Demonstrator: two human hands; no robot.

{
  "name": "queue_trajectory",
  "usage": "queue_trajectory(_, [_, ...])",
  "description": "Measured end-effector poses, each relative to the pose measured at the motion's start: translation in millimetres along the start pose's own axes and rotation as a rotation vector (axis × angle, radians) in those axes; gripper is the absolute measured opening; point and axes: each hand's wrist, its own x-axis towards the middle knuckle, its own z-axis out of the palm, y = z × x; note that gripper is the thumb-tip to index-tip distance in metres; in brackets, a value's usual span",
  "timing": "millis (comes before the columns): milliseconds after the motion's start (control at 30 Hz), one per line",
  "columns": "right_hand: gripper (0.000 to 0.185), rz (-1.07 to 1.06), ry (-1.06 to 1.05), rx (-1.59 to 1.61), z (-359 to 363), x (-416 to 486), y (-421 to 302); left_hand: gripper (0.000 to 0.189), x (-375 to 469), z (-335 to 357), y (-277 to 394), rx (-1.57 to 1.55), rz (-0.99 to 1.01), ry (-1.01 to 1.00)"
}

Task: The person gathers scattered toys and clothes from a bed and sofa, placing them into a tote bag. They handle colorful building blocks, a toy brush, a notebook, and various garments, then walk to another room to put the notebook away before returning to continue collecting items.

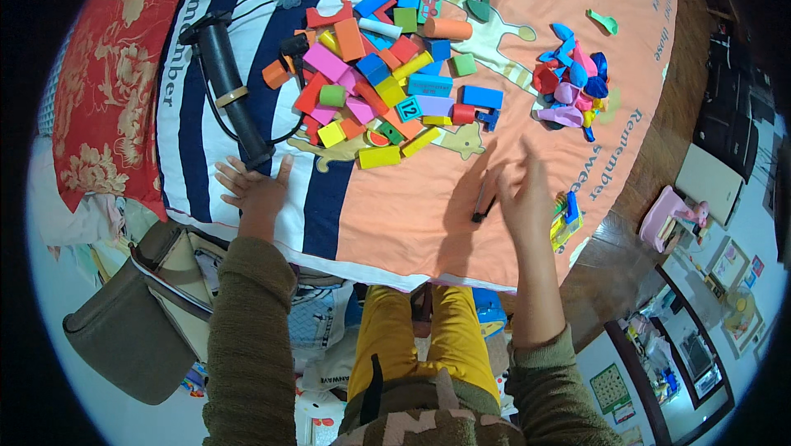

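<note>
My left hand (254, 191) rests palm down near the bed's front edge, fingers spread. It lies right at the lower end of a black hand pump (227, 75) with a tan ring and a thin hose; whether they touch is hard to tell. My right hand (522, 199) is raised over the peach part of the printed bedding (395, 217), blurred, its index finger extended. By its fingertips is a thin, dark, stick-like object (483, 206); I cannot tell if it is held. Colourful wooden building blocks (389, 91) lie heaped ahead, between the pump and a pile of deflated balloons (571, 84).
A green balloon (602, 22) lies apart at the far right. A yellow and blue packet (565, 222) sits beside my right wrist. Red floral fabric (117, 75) covers the left side. Below stands a grey-brown bag or case (133, 328); a pink toy chair (664, 220) is on the floor.
</note>
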Motion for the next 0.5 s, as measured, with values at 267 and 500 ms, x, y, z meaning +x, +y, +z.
queue_trajectory(267, [0.060,0.177,0.099,0.381,74.0,84.2,-51.1,0.126,-3.0,1.8,-5.7,-0.066,0.057,0.023])
queue_trajectory(500, [0.053,-0.103,0.205,0.392,75.7,61.7,-147.1,0.129,-6.2,-4.7,-1.3,-0.121,0.055,0.020])
